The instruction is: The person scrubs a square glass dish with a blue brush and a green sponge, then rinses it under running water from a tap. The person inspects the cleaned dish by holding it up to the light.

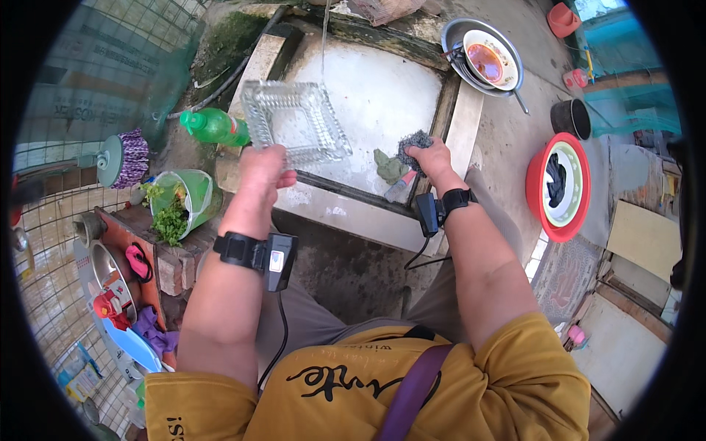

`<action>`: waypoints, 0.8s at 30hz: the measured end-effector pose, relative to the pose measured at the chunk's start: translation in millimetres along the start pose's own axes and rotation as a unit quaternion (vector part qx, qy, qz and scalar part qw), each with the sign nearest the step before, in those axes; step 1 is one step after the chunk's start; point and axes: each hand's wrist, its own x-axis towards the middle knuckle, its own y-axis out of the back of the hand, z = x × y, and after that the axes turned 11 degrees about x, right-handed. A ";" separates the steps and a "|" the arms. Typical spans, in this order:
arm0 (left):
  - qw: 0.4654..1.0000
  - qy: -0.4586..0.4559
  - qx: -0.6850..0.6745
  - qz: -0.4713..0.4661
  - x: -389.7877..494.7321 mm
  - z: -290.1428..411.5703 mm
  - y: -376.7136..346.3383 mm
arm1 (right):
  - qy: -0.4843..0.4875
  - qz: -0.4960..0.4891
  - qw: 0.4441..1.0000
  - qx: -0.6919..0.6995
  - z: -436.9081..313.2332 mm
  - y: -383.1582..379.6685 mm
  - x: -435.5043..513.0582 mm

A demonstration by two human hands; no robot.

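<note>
My left hand (266,168) grips the near left corner of a square, ribbed clear glass dish (332,124), tilted above a shallow white-bottomed washing basin (380,71). A thin stream of water falls by the dish's far edge. My right hand (433,157) holds a grey steel-wool scourer (411,148) low over the basin's right near corner. Beside the scourer lie a green cloth or pad (390,167) and a small item with a pink part (408,177). Each wrist wears a black strap with a small cabled device.
A green bottle (218,127) and a green bin (199,198) with leafy scraps stand left. A metal bowl (453,33) with a soiled dish (499,77) sits on the far right corner. Right of it are a black pot (571,118) and a red basin (535,182).
</note>
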 end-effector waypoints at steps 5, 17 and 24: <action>0.998 -0.058 -0.025 -0.024 -13.0 8.3 23.8 | 0.006 -0.090 0.996 -0.003 7.4 2.5 -21.4; 0.976 -0.097 -0.150 -0.122 -9.1 25.2 19.9 | 0.029 -0.134 0.959 -0.248 0.2 -11.5 -55.7; 0.958 -0.114 -0.211 -0.160 0.9 24.4 2.3 | 0.043 -0.098 0.954 0.280 -93.4 -4.6 -46.3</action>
